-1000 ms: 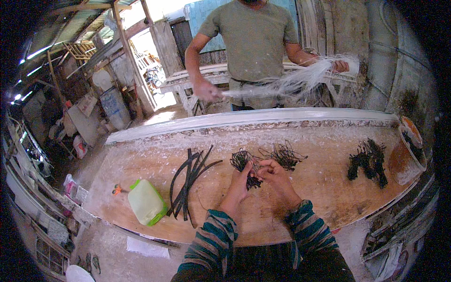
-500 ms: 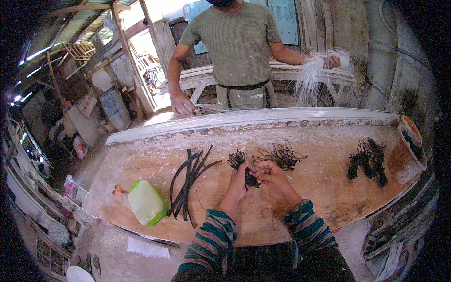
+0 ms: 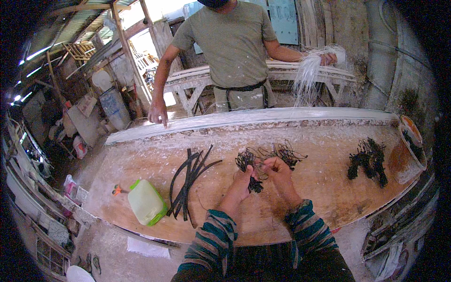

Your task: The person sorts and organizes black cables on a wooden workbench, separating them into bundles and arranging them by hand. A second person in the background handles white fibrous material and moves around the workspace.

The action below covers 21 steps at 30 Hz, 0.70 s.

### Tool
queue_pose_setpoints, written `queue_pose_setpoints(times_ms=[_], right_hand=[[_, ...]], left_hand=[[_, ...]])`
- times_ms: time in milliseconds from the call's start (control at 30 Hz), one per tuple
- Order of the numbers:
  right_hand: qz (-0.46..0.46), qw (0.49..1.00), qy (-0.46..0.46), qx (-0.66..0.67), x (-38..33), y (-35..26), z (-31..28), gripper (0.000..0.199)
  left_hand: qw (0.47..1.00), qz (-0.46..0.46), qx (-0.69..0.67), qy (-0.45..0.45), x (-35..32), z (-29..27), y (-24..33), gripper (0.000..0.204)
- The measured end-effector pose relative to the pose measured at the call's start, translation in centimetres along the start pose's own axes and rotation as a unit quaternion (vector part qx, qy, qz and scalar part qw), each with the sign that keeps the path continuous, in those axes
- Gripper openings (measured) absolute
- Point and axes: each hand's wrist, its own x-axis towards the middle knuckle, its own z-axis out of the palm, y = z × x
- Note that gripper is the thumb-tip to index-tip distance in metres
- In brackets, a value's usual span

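Observation:
My left hand (image 3: 240,187) is closed around a bundle of thin black looped cords (image 3: 245,160); loops fan out above the fist and a tail hangs below it. Close beside it, my right hand (image 3: 282,177) is pinched on a thin dark cord near the bundle's right side. Just beyond my right fingers, loose black cord loops (image 3: 292,154) lie spread on the wooden table (image 3: 310,197). Left of my hands rest several black flat strips (image 3: 189,181), crossed over each other.
At left sit a pale green-capped container (image 3: 146,202) and orange-handled scissors (image 3: 117,190). Black cord bundles (image 3: 369,162) and an orange tub (image 3: 401,162) occupy the right end. Across a raised white ledge (image 3: 263,116), a co-worker (image 3: 235,51) holds white strands (image 3: 307,75).
My hands and the cord bundle have shifted slightly right, and my right hand has risen a little. The co-worker's hand at the ledge has moved left.

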Motion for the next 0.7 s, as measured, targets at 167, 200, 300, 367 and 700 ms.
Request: queue_pose_setpoints(times_ms=[167, 200, 300, 367, 700], right_hand=[[-0.001, 0.997, -0.035, -0.063, -0.2, 2.3, 0.3, 0.007], [-0.034, 0.994, -0.035, -0.100, -0.3, 2.7, 0.0, 0.006], [-0.121, 0.969, -0.044, -0.211, -0.5, 2.4, 0.4, 0.006], [-0.163, 0.942, -0.041, -0.292, -0.8, 1.2, 0.8, 0.008], [-0.127, 0.885, 0.094, -0.437, 0.9, -0.8, -2.1, 0.009]], left_hand=[[0.999, -0.028, 0.034, 0.030, 0.0, 0.4, 0.0, 0.042], [0.998, -0.038, 0.038, 0.042, 0.1, 0.6, 0.0, 0.040], [0.995, -0.048, 0.047, 0.068, 0.0, 0.4, 0.2, 0.034], [0.996, -0.041, 0.047, 0.059, 0.6, -0.3, -0.4, 0.032], [0.994, 0.015, -0.064, 0.089, 1.6, -1.4, -0.6, 0.029]])
